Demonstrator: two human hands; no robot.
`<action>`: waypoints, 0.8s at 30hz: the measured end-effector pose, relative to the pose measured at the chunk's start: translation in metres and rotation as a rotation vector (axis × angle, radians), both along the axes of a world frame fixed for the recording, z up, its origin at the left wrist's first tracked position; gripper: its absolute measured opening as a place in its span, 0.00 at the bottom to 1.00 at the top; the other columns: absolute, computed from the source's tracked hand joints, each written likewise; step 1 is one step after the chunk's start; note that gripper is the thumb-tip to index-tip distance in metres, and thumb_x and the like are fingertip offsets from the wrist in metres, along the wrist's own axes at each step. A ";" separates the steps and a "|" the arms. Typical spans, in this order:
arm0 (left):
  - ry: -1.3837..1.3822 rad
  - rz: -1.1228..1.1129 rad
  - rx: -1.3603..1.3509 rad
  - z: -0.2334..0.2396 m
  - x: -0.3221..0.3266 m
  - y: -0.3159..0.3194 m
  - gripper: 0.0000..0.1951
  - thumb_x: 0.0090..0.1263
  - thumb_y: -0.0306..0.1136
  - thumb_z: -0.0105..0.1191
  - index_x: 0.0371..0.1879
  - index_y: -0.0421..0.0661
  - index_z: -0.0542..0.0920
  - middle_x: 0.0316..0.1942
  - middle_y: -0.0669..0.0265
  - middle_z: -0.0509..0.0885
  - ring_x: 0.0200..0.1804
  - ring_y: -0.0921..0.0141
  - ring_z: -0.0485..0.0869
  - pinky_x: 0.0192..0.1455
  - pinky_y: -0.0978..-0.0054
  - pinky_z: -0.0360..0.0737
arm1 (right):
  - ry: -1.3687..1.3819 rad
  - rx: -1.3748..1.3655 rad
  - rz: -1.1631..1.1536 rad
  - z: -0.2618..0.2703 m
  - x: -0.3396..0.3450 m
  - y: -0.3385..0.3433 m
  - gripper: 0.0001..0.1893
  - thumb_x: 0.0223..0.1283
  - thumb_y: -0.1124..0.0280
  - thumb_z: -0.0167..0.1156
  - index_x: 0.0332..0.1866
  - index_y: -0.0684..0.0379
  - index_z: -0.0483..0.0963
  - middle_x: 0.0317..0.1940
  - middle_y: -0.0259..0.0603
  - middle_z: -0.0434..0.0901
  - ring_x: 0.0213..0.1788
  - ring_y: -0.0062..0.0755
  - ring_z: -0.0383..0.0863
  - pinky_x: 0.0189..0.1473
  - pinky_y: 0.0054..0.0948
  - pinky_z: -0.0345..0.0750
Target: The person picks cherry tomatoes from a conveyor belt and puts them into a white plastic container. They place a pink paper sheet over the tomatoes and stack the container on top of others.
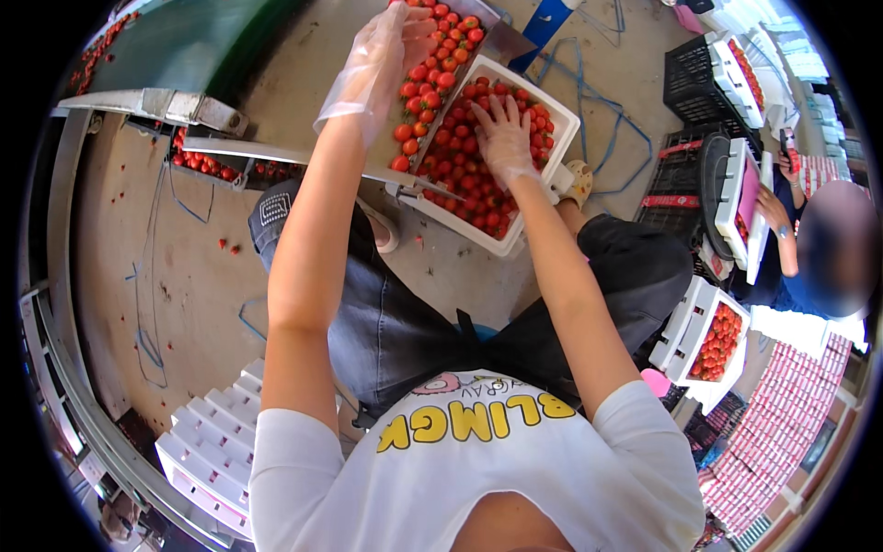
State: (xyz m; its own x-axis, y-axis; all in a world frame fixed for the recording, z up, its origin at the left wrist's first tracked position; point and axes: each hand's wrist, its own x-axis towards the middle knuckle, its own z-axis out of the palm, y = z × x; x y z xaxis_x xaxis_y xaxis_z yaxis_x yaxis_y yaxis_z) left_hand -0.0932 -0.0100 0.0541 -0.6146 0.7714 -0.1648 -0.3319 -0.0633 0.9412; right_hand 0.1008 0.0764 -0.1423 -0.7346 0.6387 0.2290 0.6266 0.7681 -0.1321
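Both my hands wear thin clear plastic gloves. My left hand [386,52] is at the top, over the left edge of a metal chute holding red cherry tomatoes [431,90]; part of it is cut off by the frame's rim, and whether it holds a tomato is hard to tell. My right hand [506,138] lies with spread fingers on the cherry tomatoes [462,162] inside a white plastic crate [567,124]. The chute's end meets the crate's left side. Tomatoes fill much of the crate, and some have green stems.
A green conveyor belt [172,48] runs at upper left. Stacked white crates [214,441] stand at lower left. On the right are black crates [690,165], another white crate of tomatoes [679,331] and a person handling a crate lid [761,221]. Blue straps [610,103] lie on the floor.
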 end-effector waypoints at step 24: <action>0.110 -0.115 -0.026 -0.004 0.018 -0.005 0.18 0.73 0.51 0.49 0.42 0.48 0.80 0.35 0.70 0.82 0.38 0.75 0.80 0.44 0.76 0.77 | 0.855 -0.399 -0.460 0.009 0.088 -0.069 0.23 0.68 0.62 0.52 0.64 0.62 0.66 0.62 0.53 0.70 0.65 0.49 0.68 0.67 0.40 0.64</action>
